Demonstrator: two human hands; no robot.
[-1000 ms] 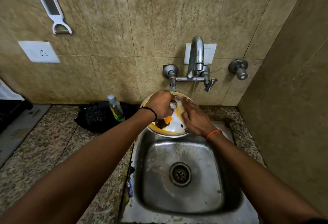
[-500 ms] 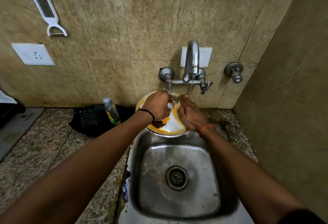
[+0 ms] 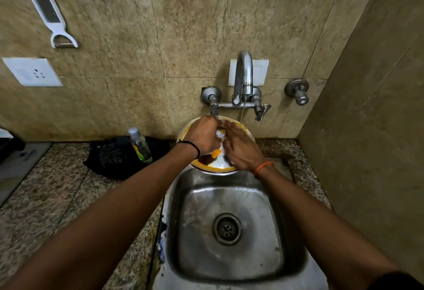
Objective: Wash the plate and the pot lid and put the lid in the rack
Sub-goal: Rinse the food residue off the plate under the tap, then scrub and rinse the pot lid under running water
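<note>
A round plate (image 3: pixel 207 167) with a yellow-stained rim rests on the back edge of the steel sink (image 3: pixel 231 225), just below the tap (image 3: pixel 243 76). A thin stream of water falls from the spout onto the plate's far side. My left hand (image 3: pixel 203 137) is clenched over the plate around a small whitish scrub pad (image 3: pixel 220 133) with yellow marks. My right hand (image 3: pixel 243 149) lies flat on the plate, fingers stretched out and its fingertips touching the pad. An orange scrap (image 3: pixel 216 153) shows between my hands. No pot lid or rack is in view.
A clear bottle (image 3: pixel 140 145) leans on a black cloth (image 3: pixel 114 157) on the granite counter left of the sink. A peeler (image 3: pixel 47 9) hangs on the tiled wall above a socket (image 3: pixel 32 72). A side wall stands close on the right.
Both hands have stayed together on the plate, shifting slightly toward the tap. The view has drifted a little.
</note>
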